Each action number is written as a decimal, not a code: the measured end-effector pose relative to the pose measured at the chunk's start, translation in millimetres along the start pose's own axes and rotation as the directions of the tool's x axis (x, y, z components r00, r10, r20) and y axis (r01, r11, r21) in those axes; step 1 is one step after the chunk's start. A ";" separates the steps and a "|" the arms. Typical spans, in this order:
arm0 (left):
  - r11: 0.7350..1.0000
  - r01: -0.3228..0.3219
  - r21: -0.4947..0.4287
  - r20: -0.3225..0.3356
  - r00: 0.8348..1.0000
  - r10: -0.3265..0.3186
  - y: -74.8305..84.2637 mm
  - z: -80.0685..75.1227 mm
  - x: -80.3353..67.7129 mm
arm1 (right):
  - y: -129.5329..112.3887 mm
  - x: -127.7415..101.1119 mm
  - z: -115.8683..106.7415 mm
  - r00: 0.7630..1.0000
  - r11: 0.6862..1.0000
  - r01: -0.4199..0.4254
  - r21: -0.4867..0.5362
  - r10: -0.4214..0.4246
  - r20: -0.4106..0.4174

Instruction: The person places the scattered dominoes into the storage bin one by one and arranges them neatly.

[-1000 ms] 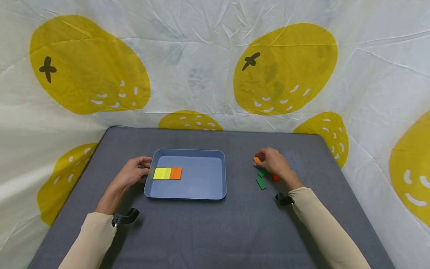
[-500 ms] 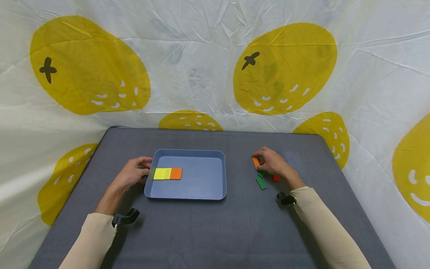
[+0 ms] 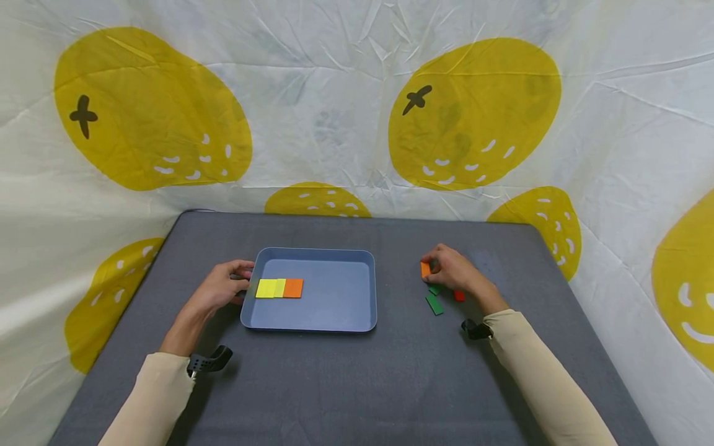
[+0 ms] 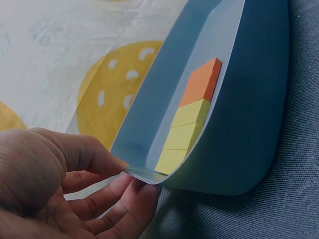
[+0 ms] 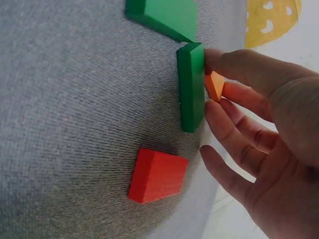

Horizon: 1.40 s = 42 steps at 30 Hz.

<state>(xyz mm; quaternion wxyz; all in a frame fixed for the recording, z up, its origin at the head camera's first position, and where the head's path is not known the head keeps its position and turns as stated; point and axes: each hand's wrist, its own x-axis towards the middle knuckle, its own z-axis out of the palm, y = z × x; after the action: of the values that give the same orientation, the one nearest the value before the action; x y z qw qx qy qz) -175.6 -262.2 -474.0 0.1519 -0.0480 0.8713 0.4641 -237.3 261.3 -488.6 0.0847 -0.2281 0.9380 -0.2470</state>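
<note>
My left hand [image 3: 220, 286] grips the left rim of a blue-grey tray [image 3: 337, 310], thumb on the edge and fingers outside the wall. Inside lie three yellow blocks [image 4: 182, 134] in a row, with an orange block [image 3: 293, 288] at the right end. To the right of the tray, my right hand [image 3: 456, 271] pinches another orange block [image 3: 425, 269] between thumb and fingers; the hand covers part of it. Two green blocks [image 5: 191, 87] lie close to those fingers. A red block [image 5: 158, 176] rests below the palm.
A dark grey cloth [image 3: 357, 384] covers the table. Behind it and at the sides hangs a white sheet [image 3: 329, 124] with large yellow fruit prints. Black straps [image 3: 209, 359] sit at both wrists.
My right hand has turned the orange block and shifted it slightly toward me, so more of it shows. The left hand stays at the tray's rim.
</note>
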 end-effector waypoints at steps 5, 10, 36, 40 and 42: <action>1.000 -0.002 0.005 -0.001 1.000 0.002 0.2 -0.1 0.3 | 0.9 -0.2 0.9 1.000 1.000 -0.002 -0.025 0.002 -0.012; 1.000 -0.005 -0.002 0.000 1.000 0.005 2.3 0.0 -0.6 | -2.8 0.4 -0.2 1.000 0.998 -0.016 -0.055 0.015 -0.019; 1.000 -0.013 -0.004 0.005 1.000 0.013 1.4 -1.3 -0.3 | -41.8 7.9 -7.8 0.998 0.991 0.029 -0.133 -0.036 -0.047; 1.000 -0.007 -0.004 -0.002 1.000 0.007 1.9 -1.9 -0.1 | -50.4 10.1 -8.3 0.998 0.990 0.028 -0.139 -0.035 -0.046; 1.000 -0.003 -0.004 -0.002 1.000 0.003 2.0 -2.2 0.0 | -54.4 11.6 -8.3 0.998 0.989 0.030 -0.143 -0.036 -0.045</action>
<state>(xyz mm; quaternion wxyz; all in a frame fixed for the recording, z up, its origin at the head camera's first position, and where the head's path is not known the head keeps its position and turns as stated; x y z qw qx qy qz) -176.5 -262.9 -471.3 0.1501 -0.0474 0.8706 0.4661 -228.7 217.3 -454.7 0.0419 -0.2432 0.9511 -0.1861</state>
